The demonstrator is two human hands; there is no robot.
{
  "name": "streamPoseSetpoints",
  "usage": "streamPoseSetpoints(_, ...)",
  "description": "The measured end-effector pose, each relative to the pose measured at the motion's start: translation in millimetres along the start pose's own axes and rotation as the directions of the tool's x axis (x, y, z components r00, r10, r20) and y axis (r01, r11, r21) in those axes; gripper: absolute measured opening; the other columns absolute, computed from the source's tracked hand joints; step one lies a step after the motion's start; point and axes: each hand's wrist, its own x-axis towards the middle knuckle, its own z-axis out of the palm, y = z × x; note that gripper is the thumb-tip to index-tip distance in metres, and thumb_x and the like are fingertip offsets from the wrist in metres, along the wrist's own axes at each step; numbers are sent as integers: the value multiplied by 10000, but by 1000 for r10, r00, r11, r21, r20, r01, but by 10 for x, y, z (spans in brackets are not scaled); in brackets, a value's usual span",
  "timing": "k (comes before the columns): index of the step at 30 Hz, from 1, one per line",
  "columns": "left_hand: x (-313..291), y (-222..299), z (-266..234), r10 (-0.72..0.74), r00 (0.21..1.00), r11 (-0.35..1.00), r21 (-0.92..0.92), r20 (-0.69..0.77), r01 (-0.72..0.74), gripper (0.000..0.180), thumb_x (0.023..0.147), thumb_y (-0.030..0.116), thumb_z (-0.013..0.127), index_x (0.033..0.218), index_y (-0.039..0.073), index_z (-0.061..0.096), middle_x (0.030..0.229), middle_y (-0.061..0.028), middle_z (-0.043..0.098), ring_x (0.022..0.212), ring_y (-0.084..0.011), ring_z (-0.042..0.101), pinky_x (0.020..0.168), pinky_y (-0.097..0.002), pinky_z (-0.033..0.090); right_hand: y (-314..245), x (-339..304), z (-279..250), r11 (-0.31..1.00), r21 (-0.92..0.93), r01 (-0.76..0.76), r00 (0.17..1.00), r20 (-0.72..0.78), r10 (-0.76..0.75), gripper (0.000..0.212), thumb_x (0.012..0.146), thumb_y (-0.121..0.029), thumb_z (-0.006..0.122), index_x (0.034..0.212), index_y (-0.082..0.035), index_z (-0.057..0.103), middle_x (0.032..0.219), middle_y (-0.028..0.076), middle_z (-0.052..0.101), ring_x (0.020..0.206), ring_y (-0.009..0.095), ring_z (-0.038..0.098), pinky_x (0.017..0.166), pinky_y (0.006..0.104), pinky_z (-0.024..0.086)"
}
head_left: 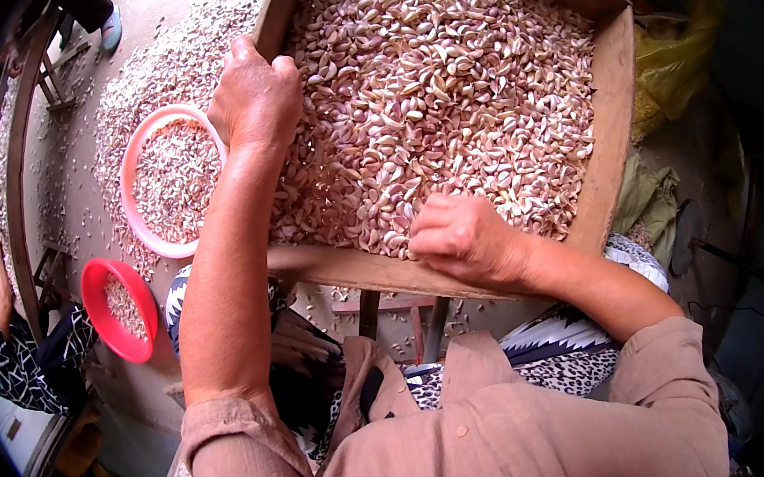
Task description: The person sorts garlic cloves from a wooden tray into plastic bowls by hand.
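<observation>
A shallow wooden tray (pixel 612 109) full of loose garlic cloves (pixel 450 89) lies in front of me, above my lap. My left hand (pixel 255 97) is closed over the tray's left side wall, its knuckles up and the thumb toward the cloves. Near the front wall, my right hand (pixel 462 239) rests low on the cloves with its fingers curled in. Its fingertips are hidden, so what they hold cannot be made out.
Left of the tray stand a pink-rimmed basin (pixel 131 206) and a red basin (pixel 146 303), both with cloves inside. More cloves cover the floor (pixel 66 194). A yellow bag (pixel 673 64) sits at the right. Another person's hand (pixel 1 287) is at far left.
</observation>
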Motion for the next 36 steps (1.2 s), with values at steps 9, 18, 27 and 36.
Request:
streamPoseSetpoints(9,9,-3,8,5,1000,999,-32,-8,-5,523,911,326,550,1346,35,549,1109,-279,731,1063,-453,702,953,-556,506,149,90,56,993,-91,-77,992,-103,67,159,832,-76,706,979,-71,646,958,117,611,879,319,665,734,403,572)
streamPoseSetpoints(18,-18,2,20,-8,1000,1000,-9,-24,8,542,930,316,563,1418,80,540,1168,-223,736,1085,-409,706,969,-532,515,363,1,-40,982,-12,-186,981,-52,185,106,873,-87,669,910,-57,574,800,134,618,769,365,661,661,447,542)
streamPoseSetpoints(27,-6,-27,42,-10,1000,1000,-10,-29,9,549,938,333,577,1426,84,537,1137,-223,746,1062,-411,716,963,-527,518,521,27,-639,825,-19,-565,822,-104,560,165,963,-185,635,875,-46,633,710,119,636,655,234,650,627,400,523)
streamPoseSetpoints(36,3,-38,60,12,998,1000,9,-58,-11,539,934,340,581,1405,79,541,1130,-226,746,1066,-414,714,957,-525,522,655,-61,-912,728,-75,-682,711,-301,635,177,913,-159,679,1028,-29,643,854,172,700,779,356,700,724,450,551)
